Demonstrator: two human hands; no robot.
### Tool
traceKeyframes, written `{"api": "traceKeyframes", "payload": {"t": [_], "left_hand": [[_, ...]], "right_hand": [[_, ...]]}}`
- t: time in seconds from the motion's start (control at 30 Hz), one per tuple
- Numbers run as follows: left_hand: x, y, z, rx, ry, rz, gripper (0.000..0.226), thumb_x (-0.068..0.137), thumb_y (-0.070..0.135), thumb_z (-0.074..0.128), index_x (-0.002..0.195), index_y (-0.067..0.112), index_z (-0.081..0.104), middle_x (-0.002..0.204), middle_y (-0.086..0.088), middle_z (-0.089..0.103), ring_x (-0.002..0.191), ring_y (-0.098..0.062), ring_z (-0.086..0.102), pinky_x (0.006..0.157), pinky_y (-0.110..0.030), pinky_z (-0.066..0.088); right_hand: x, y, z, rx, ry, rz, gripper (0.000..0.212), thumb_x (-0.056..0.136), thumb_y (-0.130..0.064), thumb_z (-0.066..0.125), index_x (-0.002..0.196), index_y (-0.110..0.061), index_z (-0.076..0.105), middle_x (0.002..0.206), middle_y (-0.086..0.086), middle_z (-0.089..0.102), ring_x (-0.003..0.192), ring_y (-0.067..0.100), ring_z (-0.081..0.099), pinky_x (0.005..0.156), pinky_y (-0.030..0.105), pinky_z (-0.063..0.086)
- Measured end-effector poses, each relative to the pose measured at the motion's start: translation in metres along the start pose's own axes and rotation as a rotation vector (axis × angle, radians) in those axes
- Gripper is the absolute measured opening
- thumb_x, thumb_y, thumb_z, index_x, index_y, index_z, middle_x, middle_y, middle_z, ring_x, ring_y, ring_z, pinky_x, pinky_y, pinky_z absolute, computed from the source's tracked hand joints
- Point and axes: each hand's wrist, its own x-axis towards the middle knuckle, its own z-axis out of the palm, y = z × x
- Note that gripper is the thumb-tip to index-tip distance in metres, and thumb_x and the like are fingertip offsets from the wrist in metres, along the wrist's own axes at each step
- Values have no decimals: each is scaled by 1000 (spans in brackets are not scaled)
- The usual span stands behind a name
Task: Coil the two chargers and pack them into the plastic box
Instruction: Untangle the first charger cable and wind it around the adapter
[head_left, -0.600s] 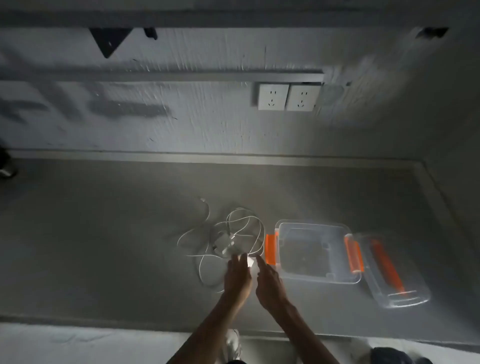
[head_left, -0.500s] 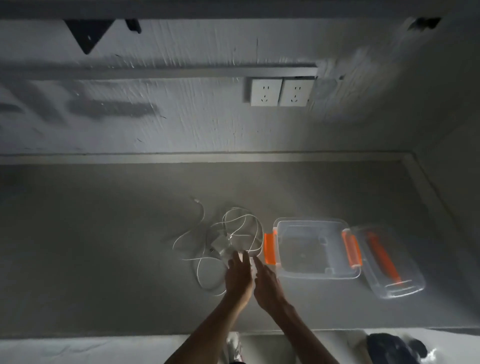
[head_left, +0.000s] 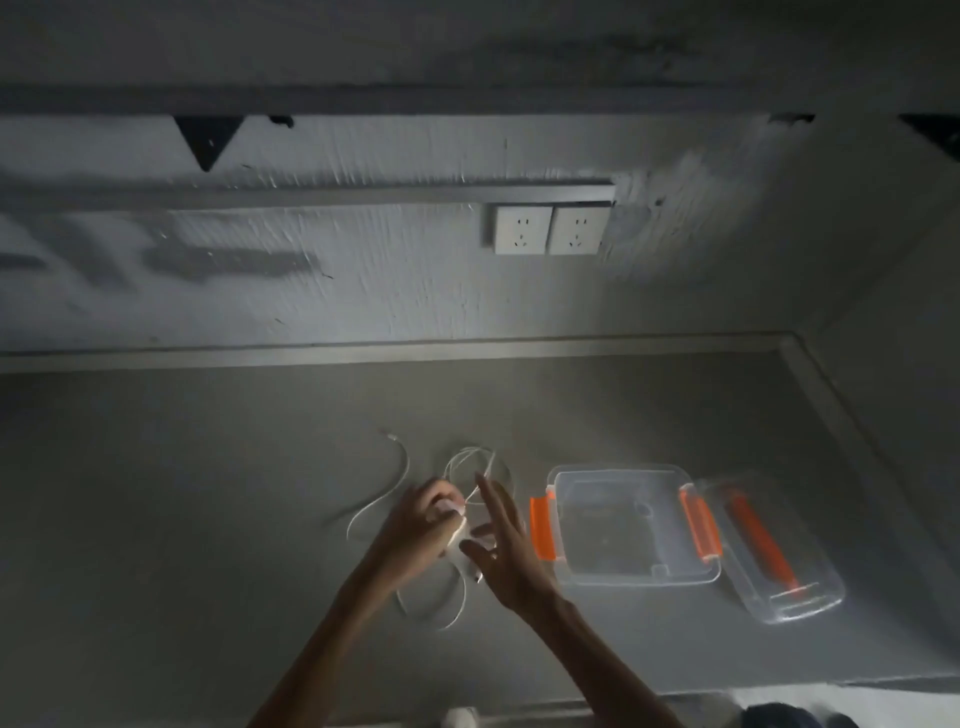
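Note:
Tangled white charger cables (head_left: 384, 499) lie in loose loops on the grey table, left of the plastic box. My left hand (head_left: 421, 525) is curled around a white charger plug (head_left: 456, 535) at the middle of the tangle. Just right of it, my right hand (head_left: 501, 545) has its fingers spread and straight, touching the cable beside the plug. The clear plastic box (head_left: 631, 525) with orange latches stands open and empty to the right of my hands. Its clear lid (head_left: 779, 551) with an orange handle lies against the box's right side.
The grey table (head_left: 208, 519) runs to a raised rim at the back and right. Two white wall sockets (head_left: 550, 228) sit on the wall behind. A white object (head_left: 460, 717) and a dark object (head_left: 774, 717) show below the table's front edge.
Both hands moved forward into the tangle. My left hand closed around the plug and my right hand spread its fingers. The camera tilted upward a little.

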Motion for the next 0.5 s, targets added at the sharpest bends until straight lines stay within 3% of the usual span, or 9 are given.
{"api": "traceKeyframes", "payload": {"t": [0.1,0.23,0.33,0.4,0.5], "left_hand": [[-18,33,-45,-134,44,-28,24,67,19,49,84,14,66,63,-2,63,48,-14,54,48,-25,44],[-43,66,-86,-366,75,31,30,60,12,44,80,11,67,68,-11,64,53,-22,55,51,-28,43],[-59,81,-106,-618,109,109,32,59,7,42,85,4,61,72,-20,60,52,-26,52,50,-26,43],[-65,80,-116,-735,134,148,29,64,7,43,90,3,55,82,-20,62,55,-27,54,53,-28,47],[-61,68,-121,-656,206,100,15,81,11,61,90,10,49,94,-15,58,61,-20,62,58,-34,56]], "right_hand": [[25,-31,1,-7,-26,-60,57,86,-19,69,138,-26,47,129,-12,46,87,6,59,68,-1,40],[53,-51,4,-67,-32,-95,24,89,-20,64,112,-14,68,109,3,69,86,12,60,75,20,41],[62,-64,0,19,2,-65,14,93,-21,59,93,-14,71,84,3,73,70,9,62,65,22,45],[67,-81,-10,241,0,-49,19,96,-15,53,85,-14,68,62,-1,66,51,5,60,55,23,47],[73,-123,-37,514,-62,-90,25,100,-7,46,86,-10,66,55,-1,58,40,5,54,44,19,45]]}}
